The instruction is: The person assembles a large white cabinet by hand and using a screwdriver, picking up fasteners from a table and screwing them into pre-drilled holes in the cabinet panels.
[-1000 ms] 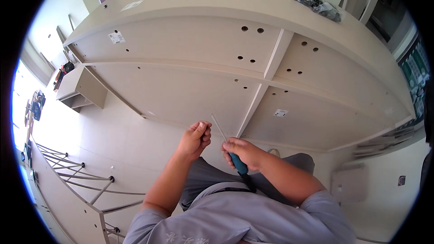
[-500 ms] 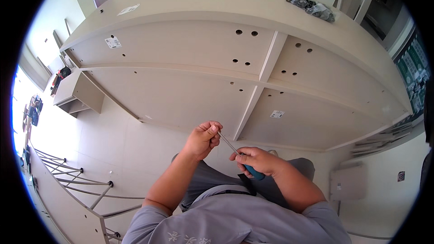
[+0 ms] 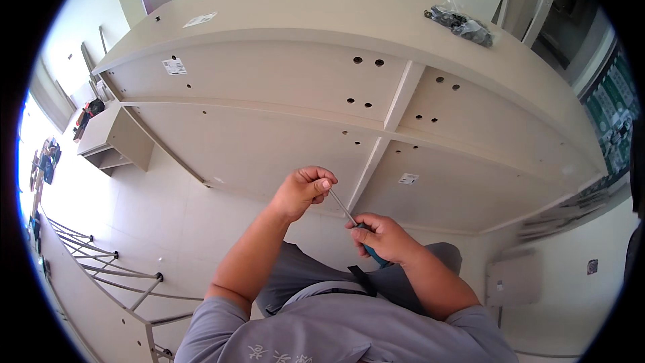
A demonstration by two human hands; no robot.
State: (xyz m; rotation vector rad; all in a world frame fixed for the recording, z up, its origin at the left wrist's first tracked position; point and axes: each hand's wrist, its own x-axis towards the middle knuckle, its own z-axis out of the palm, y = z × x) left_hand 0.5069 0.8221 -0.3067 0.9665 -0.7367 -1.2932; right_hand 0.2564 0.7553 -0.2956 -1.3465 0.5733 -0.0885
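Observation:
My right hand (image 3: pixel 390 238) wraps round the teal handle of a screwdriver (image 3: pixel 343 208), in front of my lap. Its thin metal shaft slants up and to the left. At the tip, the thumb and fingers of my left hand (image 3: pixel 299 192) are pinched together; whether a small part is also between them is hidden. Beyond both hands stands a large beige cabinet frame (image 3: pixel 282 138), with dividers crossing in it and several round holes in its panels. The hands appear apart from it.
On the cabinet's top edge lies a clear bag of dark hardware (image 3: pixel 463 25). A small beige box unit (image 3: pixel 117 141) stands on the floor at left. Metal rods (image 3: pixel 121 274) join a panel at lower left. A flat beige panel (image 3: pixel 514 279) is at right.
My left hand has risen slightly, with the screwdriver's tip moving up alongside it. The right hand has shifted a little and keeps its grip on the handle. The whole view has tilted slightly.

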